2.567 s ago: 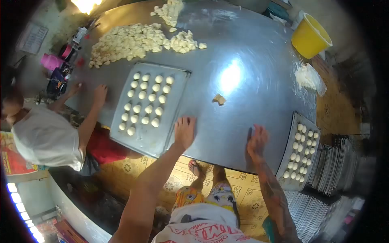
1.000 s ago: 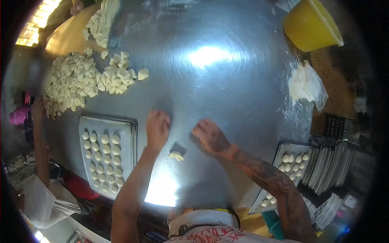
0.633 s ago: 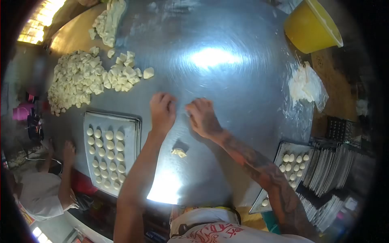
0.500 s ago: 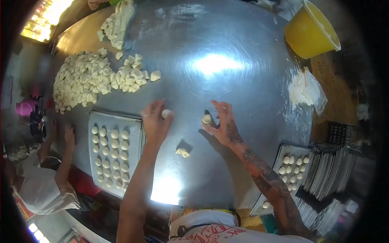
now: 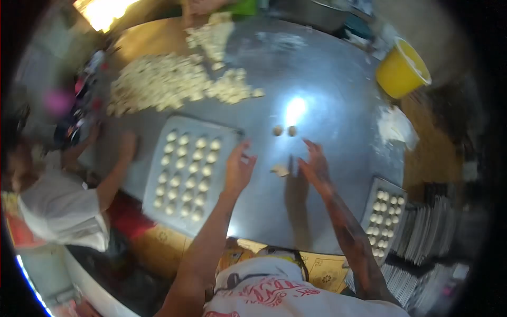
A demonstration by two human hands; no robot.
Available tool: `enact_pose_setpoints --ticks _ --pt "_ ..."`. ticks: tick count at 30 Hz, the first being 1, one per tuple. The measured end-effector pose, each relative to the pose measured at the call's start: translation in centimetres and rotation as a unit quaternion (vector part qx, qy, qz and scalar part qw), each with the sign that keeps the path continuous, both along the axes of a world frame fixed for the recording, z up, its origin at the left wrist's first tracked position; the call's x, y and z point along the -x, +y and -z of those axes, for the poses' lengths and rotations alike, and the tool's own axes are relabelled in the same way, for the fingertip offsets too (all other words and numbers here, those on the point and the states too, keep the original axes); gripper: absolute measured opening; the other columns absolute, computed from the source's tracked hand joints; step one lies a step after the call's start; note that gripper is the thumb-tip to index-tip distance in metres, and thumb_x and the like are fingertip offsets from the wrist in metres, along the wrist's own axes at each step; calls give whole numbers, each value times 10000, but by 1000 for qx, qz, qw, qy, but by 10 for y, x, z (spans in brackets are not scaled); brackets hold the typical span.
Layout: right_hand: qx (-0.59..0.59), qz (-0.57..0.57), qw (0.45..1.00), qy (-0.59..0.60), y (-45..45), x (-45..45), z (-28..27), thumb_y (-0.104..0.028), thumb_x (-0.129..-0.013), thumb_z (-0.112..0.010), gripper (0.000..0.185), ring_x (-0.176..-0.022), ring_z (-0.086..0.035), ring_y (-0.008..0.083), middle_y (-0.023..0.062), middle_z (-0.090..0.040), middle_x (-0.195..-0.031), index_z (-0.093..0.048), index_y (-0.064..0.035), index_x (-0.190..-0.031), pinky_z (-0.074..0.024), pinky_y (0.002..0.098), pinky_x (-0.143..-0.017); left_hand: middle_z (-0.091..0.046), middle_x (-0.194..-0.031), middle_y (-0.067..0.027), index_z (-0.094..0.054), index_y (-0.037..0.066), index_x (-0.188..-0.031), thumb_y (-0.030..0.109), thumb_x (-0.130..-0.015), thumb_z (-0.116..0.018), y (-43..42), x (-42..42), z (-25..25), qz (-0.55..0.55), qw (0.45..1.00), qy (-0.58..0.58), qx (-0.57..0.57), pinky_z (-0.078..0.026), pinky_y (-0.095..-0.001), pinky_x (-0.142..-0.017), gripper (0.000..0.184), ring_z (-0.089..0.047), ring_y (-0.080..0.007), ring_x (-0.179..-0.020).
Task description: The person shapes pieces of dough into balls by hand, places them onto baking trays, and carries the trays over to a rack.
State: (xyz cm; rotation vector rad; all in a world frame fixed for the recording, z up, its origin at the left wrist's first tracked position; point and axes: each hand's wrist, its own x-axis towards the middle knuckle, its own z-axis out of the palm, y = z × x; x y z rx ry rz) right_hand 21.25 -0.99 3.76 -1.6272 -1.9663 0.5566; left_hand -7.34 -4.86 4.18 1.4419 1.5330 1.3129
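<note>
Below the left hand [image 5: 239,169], blurred red shirt lettering [image 5: 264,291] includes "ORIGINAL".

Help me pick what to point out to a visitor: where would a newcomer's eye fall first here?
Probably on the broad heap of pale dough pieces across the far left of the shiny metal table. Next comes the tray of dough balls, set out in rows beside the left hand, and the yellow bucket by the table's far right edge. Two small lumps sit side by side just beyond the open hands.
</note>
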Motion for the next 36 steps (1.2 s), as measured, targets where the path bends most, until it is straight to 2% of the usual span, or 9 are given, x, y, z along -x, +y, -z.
enact_pose_setpoints --ticks 7,9,13,14,21,23,27,33,36 --pt "390 -55 883 255 -263 143 59 -155 -949 -780 344 -767 -699 154 55 -720 -919 -679 -76 -1269 -575 319 -659 -707 -1154 -103 -636 -21 -1292 95 -995 -733 -305 256 63 -393 905 88 135 -572 -313 -756 334 -673 -193 -962" --pt "535 -87 789 290 -281 217 27 -193 -985 -751 284 -781 -727 169 82 -742 -959 -655 -56 -1215 -581 322 -655 -711 -1116 -125 -628 -66 -1244 104 -993 -734 -319 325 97 -445 880 -89 142 -574 -319 -729 322 -671 -190 -901" --pt "495 -28 790 360 -314 263 42 -256 -1000 -732 257 -787 -745 194 103 -763 -1005 -600 -60 -1103 -584 325 -662 -694 -797 -85 -694 -65 -1008 44 -990 -701 -284 399 130 -369 880 -227 194 -515 -310 -526 111 -619 -162 -604" --pt "506 -16 805 310 -312 263 41 -261 -1009 -719 252 -800 -746 192 98 -764 -1002 -608 -70 -1129 -580 324 -664 -680 -797 -84 -653 -44 -1009 12 -987 -677 -282 405 123 -333 824 -409 204 -502 -304 -507 65 -622 -166 -617" --pt "469 36 808 354 -320 250 65 -324 -1076 -641 278 -782 -718 164 88 -736 -966 -650 -59 -1158 -567 327 -657 -671 -1038 -61 -640 20 -1091 132 -1068 -606 -329 368 79 -160 848 -485 143 -614 -350 -853 119 -656 -192 -996" --pt "323 52 904 274 -323 243 112 -345 -1076 -630 298 -679 -696 184 113 -728 -859 -641 -48 -1093 -557 327 -655 -688 -1116 -57 -674 56 -1161 273 -1109 -574 -347 317 31 -131 815 -545 147 -579 -340 -944 245 -636 -176 -1070" --pt "422 83 737 522 -334 206 51 -373 -1088 -585 338 -511 -606 166 72 -654 -752 -647 -58 -982 -482 334 -462 -648 -1360 -23 -593 121 -1433 448 -1109 -559 -390 223 46 -71 723 -680 101 -482 -407 -1099 462 -585 -194 -1230" --pt "493 -68 751 433 -377 94 -19 -427 -1105 -587 409 -773 -699 138 107 -716 -1008 -592 -58 -1280 -558 303 -610 -469 -1611 -237 -391 -71 -1569 -33 -995 -608 -391 124 112 -50 697 -705 121 -363 -590 -1267 615 -466 -373 -1477" --pt "427 -49 764 480 -437 -5 47 -442 -1062 -659 507 -804 -698 173 108 -729 -971 -580 -66 -1393 -564 335 -662 -453 -1603 -287 -363 -107 -1568 -59 -1017 -555 -411 96 99 -78 630 -762 130 -434 -602 -1229 586 -497 -400 -1444"
